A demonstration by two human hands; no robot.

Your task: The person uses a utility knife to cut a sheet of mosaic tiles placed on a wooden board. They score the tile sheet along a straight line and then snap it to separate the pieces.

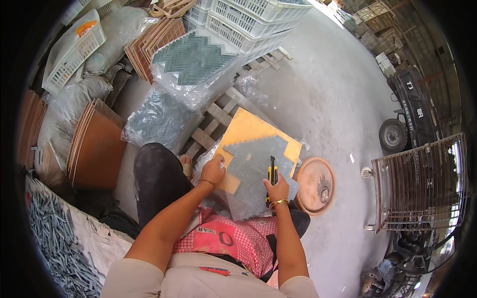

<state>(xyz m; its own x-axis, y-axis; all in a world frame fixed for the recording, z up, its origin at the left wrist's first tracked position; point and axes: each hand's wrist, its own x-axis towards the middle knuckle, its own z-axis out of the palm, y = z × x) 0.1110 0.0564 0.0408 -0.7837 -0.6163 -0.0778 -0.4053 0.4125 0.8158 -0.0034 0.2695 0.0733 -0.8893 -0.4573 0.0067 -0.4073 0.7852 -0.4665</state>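
Observation:
In front of my lap lies a yellow-orange board [253, 126]. A grey mesh-backed mosaic tile sheet [251, 174] with a stepped zigzag outline rests on it, tilted and overhanging its near edge. My right hand [277, 190] is wrapped round a yellow and black utility knife [272, 173], which points away from me above the sheet's right part. At the board's left edge, my left hand [213, 172] is closed, its fingers curled in. A small pale bit shows at its fingertips; what it is cannot be made out.
Green herringbone tile sheets [191, 57] are stacked on plastic wrap ahead, beside white crates [248, 25] and a wooden pallet [218, 116]. A round brown lid or stool [315, 185] stands right. Loose tile strips [54, 248] fill a bin at lower left. A rack cart [417, 184] stands far right.

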